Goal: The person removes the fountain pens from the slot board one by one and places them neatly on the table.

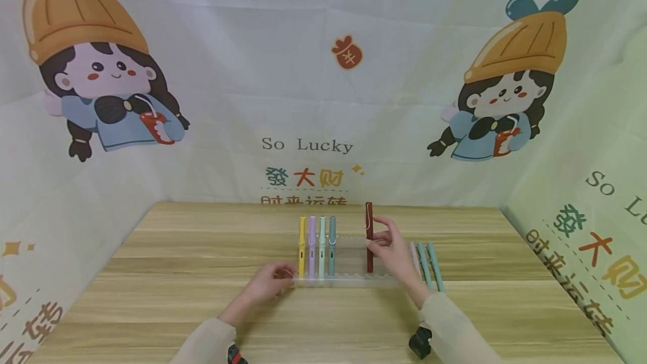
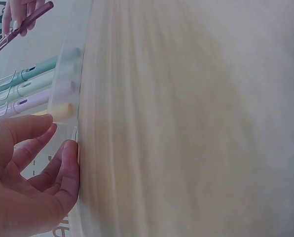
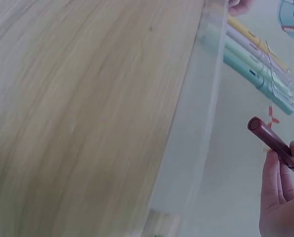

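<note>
A clear pen rack point(image 1: 349, 282) stands on the table, with yellow point(image 1: 302, 257), lilac point(image 1: 312, 254), pale mint point(image 1: 322, 254) and teal point(image 1: 332, 254) pens standing side by side in its left part. My left hand point(image 1: 273, 281) holds the rack's left end with curled fingers, close to the yellow pen; its exact contact is partly hidden. My right hand point(image 1: 391, 249) pinches a dark red pen point(image 1: 369, 229) between thumb and fingers. That pen is upright, clip toward the top, over the rack's right part. In the right wrist view, the dark red pen's point(image 3: 268, 136) lower end looks free.
Right of the rack, a pale pen point(image 1: 415, 257) and two teal pens point(image 1: 434, 265) lie on the wooden table point(image 1: 212, 246), partly behind the right hand. A printed cloth point(image 1: 303, 100) hangs behind and along both sides of the table.
</note>
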The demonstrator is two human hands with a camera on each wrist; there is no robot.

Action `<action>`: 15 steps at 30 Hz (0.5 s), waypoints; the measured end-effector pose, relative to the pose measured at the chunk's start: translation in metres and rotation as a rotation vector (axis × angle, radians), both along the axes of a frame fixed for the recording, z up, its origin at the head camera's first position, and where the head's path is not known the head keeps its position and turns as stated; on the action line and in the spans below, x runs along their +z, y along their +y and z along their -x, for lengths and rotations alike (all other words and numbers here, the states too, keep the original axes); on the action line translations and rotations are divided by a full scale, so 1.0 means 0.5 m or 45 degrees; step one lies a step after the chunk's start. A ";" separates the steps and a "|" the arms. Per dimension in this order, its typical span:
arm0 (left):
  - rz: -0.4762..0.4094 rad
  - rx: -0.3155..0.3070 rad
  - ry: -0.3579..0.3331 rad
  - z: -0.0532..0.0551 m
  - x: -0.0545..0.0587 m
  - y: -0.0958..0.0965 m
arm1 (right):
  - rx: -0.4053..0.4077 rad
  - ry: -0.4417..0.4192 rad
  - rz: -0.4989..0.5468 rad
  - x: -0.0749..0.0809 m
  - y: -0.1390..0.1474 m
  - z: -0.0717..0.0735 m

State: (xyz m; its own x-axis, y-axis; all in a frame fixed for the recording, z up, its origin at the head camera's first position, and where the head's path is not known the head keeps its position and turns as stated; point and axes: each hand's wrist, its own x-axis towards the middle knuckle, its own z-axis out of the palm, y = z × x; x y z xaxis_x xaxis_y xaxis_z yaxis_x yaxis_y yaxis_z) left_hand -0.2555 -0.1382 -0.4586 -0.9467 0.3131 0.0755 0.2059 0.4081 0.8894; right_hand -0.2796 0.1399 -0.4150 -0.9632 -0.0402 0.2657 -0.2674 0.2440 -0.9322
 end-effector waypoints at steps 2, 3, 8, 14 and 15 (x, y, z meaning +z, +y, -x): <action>-0.004 -0.003 0.001 0.000 0.000 0.000 | -0.010 -0.022 -0.023 0.001 0.011 -0.001; -0.007 -0.006 0.001 0.000 0.000 -0.001 | -0.013 -0.027 -0.032 0.002 0.017 -0.001; -0.005 -0.009 -0.010 0.000 0.002 -0.001 | -0.012 -0.044 -0.050 0.005 0.045 -0.002; -0.010 0.000 0.001 -0.013 0.021 0.004 | -0.032 -0.055 -0.049 0.010 0.084 -0.002; -0.014 0.002 0.001 -0.013 0.020 0.005 | -0.028 -0.051 -0.044 0.010 0.092 -0.001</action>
